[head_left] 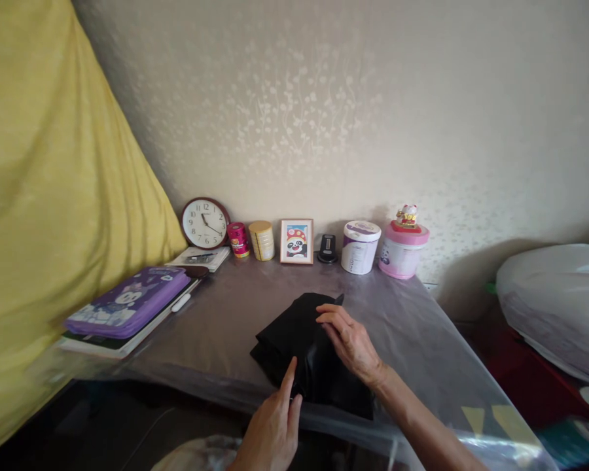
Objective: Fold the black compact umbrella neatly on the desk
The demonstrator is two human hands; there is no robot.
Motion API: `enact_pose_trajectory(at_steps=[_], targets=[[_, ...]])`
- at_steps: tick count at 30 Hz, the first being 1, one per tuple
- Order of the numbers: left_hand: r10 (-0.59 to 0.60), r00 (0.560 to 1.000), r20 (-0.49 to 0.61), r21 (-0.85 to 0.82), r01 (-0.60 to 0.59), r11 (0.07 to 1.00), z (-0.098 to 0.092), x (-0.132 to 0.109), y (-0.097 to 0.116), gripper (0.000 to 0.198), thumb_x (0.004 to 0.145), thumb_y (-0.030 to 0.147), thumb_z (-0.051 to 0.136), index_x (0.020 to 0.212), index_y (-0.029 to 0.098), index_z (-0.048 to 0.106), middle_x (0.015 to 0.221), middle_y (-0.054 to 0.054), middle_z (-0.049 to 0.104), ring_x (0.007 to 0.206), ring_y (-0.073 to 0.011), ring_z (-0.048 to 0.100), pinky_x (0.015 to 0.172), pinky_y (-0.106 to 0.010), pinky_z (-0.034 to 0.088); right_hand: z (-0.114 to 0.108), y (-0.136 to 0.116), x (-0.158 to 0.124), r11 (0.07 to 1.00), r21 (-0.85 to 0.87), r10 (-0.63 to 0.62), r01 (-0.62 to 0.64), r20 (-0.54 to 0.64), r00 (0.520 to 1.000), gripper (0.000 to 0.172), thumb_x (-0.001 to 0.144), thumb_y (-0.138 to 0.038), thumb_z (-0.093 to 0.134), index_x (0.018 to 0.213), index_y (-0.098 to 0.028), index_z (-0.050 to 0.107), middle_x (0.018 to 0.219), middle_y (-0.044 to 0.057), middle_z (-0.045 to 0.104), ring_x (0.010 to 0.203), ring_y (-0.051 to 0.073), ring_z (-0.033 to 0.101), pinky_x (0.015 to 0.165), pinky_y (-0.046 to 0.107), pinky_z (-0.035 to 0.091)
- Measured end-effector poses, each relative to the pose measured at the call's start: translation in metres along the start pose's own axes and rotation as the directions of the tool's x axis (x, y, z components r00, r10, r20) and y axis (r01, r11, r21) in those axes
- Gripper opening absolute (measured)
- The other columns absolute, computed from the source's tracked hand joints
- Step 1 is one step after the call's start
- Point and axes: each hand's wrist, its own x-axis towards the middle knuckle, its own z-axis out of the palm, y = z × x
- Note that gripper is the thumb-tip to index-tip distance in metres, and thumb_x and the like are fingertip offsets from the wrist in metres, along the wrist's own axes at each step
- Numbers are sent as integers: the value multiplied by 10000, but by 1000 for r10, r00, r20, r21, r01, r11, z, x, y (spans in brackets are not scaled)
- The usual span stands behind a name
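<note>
A folded black cloth (294, 340) lies on the plastic-covered table (216, 327) near its front edge. My right hand (348, 340) rests on top of the cloth with its fingers bent and pressed down on the fabric. My left hand (275, 425) reaches in from below, its index finger stretched out and touching the near edge of the cloth. Neither hand lifts the cloth off the table.
Along the wall stand a round clock (205, 223), two small tins (250, 240), a framed panda picture (296, 241), a white tub (360, 246) and a pink tub (402, 250). A purple case (127, 302) lies on books at left. A yellow curtain (44, 196) hangs left.
</note>
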Motion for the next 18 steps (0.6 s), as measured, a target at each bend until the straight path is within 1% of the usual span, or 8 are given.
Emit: enact_pose_trajectory(at_steps=[4, 10, 14, 18], targets=[[-10, 1000, -13, -16, 10, 1000, 1, 1, -2, 537, 912, 316, 194, 1422, 152, 170, 1193, -103, 598, 983, -178, 613, 859, -255, 411, 25, 0, 14, 999, -29, -20, 21, 21, 1000, 191, 920, -179, 372, 996, -213, 545, 1116, 65, 566, 1018, 126, 561, 882, 275, 478], [-47, 999, 9, 13, 47, 999, -1, 0, 0, 533, 909, 337, 206, 1403, 137, 234, 1169, -121, 612, 996, -207, 609, 850, -298, 424, 56, 7, 20, 993, -92, -62, 70, 79, 995, 200, 917, -160, 369, 982, -202, 554, 1118, 58, 568, 1018, 133, 553, 909, 284, 463], [-54, 998, 20, 27, 54, 998, -1, 0, 0, 534, 908, 337, 193, 1394, 124, 252, 1163, -131, 612, 978, -209, 615, 841, -303, 430, 66, 10, 21, 982, -149, -95, 112, 117, 989, 198, 917, -157, 371, 975, -198, 556, 1118, 58, 570, 989, 137, 562, 881, 280, 474], [-58, 998, 16, 67, 57, 996, 0, 0, -1, 535, 908, 330, 189, 1390, 111, 262, 1163, -136, 609, 1016, -201, 598, 871, -290, 416, 69, 10, 23, 975, -185, -92, 124, 174, 981, 192, 922, -165, 367, 963, -193, 553, 1112, 58, 567, 974, 136, 567, 851, 262, 480]])
